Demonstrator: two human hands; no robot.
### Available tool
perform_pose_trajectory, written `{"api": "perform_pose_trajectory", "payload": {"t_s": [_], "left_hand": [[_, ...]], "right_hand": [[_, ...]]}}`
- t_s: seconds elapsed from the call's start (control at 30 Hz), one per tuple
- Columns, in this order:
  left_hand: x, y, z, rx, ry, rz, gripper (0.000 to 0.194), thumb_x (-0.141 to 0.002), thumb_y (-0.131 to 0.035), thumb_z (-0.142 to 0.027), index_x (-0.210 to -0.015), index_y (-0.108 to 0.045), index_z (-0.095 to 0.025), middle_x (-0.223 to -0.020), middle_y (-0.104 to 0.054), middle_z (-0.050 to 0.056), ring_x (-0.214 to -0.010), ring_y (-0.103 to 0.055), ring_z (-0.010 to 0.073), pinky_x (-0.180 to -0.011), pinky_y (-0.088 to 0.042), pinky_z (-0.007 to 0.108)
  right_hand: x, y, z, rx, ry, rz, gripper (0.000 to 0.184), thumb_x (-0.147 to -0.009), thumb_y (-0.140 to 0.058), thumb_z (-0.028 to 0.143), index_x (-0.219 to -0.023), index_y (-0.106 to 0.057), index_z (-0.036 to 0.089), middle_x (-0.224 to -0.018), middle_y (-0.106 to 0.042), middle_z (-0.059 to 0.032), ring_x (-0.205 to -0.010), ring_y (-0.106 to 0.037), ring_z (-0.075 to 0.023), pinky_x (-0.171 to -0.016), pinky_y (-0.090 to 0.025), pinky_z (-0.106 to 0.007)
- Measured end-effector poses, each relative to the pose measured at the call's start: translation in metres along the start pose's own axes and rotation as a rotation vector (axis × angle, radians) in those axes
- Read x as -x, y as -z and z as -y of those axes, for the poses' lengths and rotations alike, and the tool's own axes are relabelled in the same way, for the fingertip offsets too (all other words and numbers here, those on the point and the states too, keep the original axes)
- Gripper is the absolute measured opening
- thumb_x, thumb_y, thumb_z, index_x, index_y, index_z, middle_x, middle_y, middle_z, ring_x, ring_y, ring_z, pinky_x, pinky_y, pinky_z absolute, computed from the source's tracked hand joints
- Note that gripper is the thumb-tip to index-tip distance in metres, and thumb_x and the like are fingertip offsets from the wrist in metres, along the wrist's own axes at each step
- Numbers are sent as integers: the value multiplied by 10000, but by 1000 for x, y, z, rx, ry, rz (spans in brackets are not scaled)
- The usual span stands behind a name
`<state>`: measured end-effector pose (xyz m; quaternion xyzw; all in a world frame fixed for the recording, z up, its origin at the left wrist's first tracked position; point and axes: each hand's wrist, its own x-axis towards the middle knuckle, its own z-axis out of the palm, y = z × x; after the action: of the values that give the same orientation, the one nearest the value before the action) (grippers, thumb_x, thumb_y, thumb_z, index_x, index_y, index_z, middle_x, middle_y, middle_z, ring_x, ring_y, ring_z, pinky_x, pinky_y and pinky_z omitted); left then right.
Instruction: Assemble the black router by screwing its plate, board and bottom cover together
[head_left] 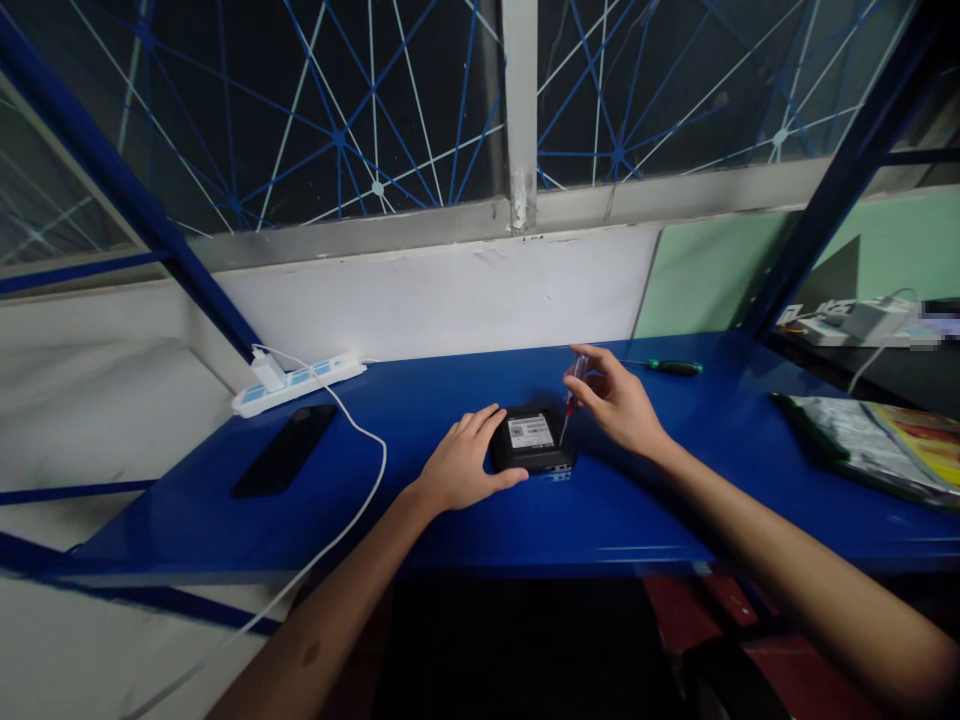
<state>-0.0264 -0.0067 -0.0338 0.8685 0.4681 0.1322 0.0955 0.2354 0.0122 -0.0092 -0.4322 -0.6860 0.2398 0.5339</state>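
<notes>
A small flat black box, with ports on its near side and a white printed label on top, lies on the blue table. My left hand grips its left side, fingers at the far edge and thumb at the near edge. My right hand is closed round the clear handle of a screwdriver with a red collar. Its shaft slants down to the box's right side, beside the label. Whether the tip sits in a screw is too small to tell.
A second screwdriver with a green and black handle lies behind my right hand. Left stand a black phone and a white power strip; a white cable runs off the front edge. A foil bag lies right.
</notes>
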Motion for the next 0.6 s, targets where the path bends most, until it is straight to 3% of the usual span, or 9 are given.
{"api": "perform_pose_trajectory", "payload": {"t_s": [0.6], "left_hand": [[0,-1,0,-7,-2,-4,948,-841,-508,-791,-1561,-271,-222,-1627,-297,113,-1474,-297,372,-1200,-256,565]], "right_hand": [[-1,3,0,-88,-31,-32,366,-936,-562,462,-1218,-602,233,-1006,-688,-66,-709,-673,-162,-653,-583,-350]]}}
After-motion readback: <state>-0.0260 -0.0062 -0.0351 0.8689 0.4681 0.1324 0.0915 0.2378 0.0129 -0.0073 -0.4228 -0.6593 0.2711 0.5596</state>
